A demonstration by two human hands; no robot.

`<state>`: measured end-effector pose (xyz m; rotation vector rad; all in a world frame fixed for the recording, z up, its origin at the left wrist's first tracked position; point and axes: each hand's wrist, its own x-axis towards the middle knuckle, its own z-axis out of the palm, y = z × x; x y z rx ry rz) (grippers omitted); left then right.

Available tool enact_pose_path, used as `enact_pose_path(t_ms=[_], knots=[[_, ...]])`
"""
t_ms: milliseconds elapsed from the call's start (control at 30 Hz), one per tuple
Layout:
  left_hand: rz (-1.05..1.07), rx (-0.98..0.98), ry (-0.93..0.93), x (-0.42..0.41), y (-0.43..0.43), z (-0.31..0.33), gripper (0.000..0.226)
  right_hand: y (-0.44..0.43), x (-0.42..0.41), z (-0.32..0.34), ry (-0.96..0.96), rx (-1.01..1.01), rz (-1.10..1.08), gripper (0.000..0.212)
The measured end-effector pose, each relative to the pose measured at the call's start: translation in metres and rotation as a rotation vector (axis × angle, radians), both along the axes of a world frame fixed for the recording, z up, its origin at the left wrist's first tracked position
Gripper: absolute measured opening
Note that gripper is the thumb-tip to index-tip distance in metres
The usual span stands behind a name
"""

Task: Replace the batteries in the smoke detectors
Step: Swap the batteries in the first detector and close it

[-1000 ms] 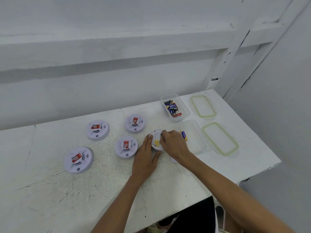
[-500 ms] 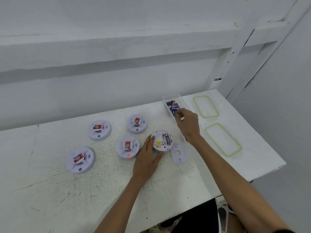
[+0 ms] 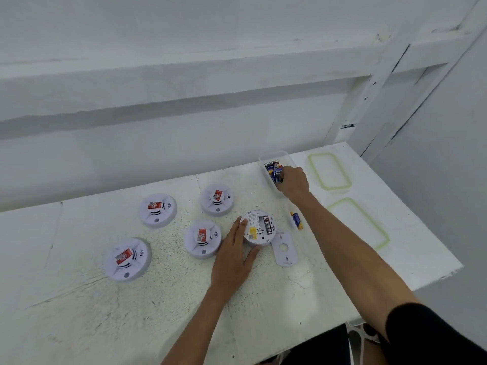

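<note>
My right hand has left the open detector, where it was working a second ago, and is now over the battery tub at the table's far edge, toward the far right corner. Its fingers are curled down among the batteries. From here I cannot tell whether they have closed on one yet.

My left hand stays put. Its fingers lie fairly straight against the detector's left rim and the thumb is spread along the near side, bracing it rather than gripping it. The detector lies face down around the middle of the table. Its back cover, which was not in sight a second ago, now lies just beside it toward the right edge. The bay is exposed and shows one dark cell.

A blue and yellow battery lies just right of the detector, close by my right forearm (probably a spent one, though I cannot confirm that).

I read this as the old cells being out and a fresh one about to be fetched.

The four other detectors sit face up toward the left, apparently unopened. The two green-rimmed lids lie along the right edge.
</note>
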<state>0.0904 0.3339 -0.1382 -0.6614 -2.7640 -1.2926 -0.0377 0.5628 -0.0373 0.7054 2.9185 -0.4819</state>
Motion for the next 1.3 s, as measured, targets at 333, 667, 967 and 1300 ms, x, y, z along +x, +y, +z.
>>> enact_pose_path(t_ms=[333,667,967,1300], knots=[[0.001,-0.017,0.0,-0.002,-0.001,-0.002,0.074,0.014,0.008,-0.006,0.31,-0.156,-0.075,0.026],[-0.006,-0.025,-0.005,-0.002,0.0,-0.002,0.077,0.01,0.05,0.023,0.603,-1.153,-0.353,0.023],[-0.006,-0.028,-0.022,0.001,0.0,0.004,0.074,-0.029,0.091,0.014,0.515,-0.775,-0.044,0.015],[0.001,-0.016,-0.01,0.0,0.0,-0.001,0.082,-0.067,0.116,-0.011,0.279,-0.187,0.283,0.014]])
